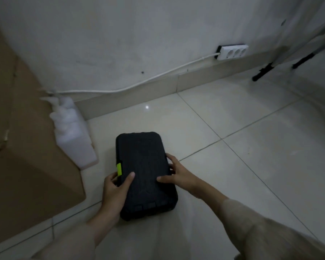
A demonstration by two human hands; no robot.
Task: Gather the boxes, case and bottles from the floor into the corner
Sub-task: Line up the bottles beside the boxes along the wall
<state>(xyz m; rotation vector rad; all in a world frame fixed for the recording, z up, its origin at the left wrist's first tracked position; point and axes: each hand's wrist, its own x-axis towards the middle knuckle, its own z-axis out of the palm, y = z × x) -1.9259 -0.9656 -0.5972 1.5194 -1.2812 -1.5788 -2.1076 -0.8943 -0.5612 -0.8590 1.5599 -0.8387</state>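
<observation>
Gripping the black hard case [145, 173] from both sides, the person has it flat on the tiled floor [233, 128], just right of the cardboard box [32, 162] and the white plastic bottles [73, 132] that stand by the wall. The left hand [114, 188] curls its fingers round the left edge beside the yellow-green latch [119, 169], thumb lying across the lid; the right hand [176, 173] clasps the right edge, fingers spread along the rim and thumb on top. By my reading the gathering is well along: box and bottles already sit in the corner, and the case is near them but not yet pushed up against them. Whether more items wait out of view cannot be told. Both box and case are closed (their contents hidden), and the translucent bottles show no clear fill level
</observation>
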